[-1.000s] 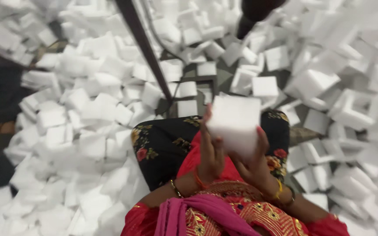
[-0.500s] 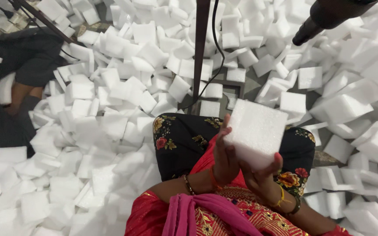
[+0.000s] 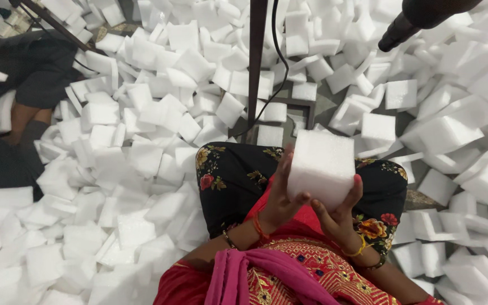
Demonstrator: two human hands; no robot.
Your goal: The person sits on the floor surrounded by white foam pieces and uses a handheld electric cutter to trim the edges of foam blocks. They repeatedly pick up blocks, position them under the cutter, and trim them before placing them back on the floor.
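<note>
I hold a white square foam block (image 3: 322, 166) up in front of me, above my lap. My left hand (image 3: 279, 199) grips its left edge, thumb under the lower corner. My right hand (image 3: 338, 213) cups the block from below on the right, fingers along its side. Both wrists wear bangles. Under the hands lie my black floral trousers (image 3: 230, 181) and a red embroidered top with a pink scarf (image 3: 266, 277).
Several loose white foam blocks (image 3: 142, 130) cover the floor all around. A dark metal post (image 3: 256, 62) with a black cable rises just beyond my knees. Another person in dark clothes (image 3: 24, 85) sits at the far left. A dark rod (image 3: 419, 20) juts in top right.
The view has swung left and down, so the post and the seated person now show more. The foam block stays in both hands, tilted a little differently.
</note>
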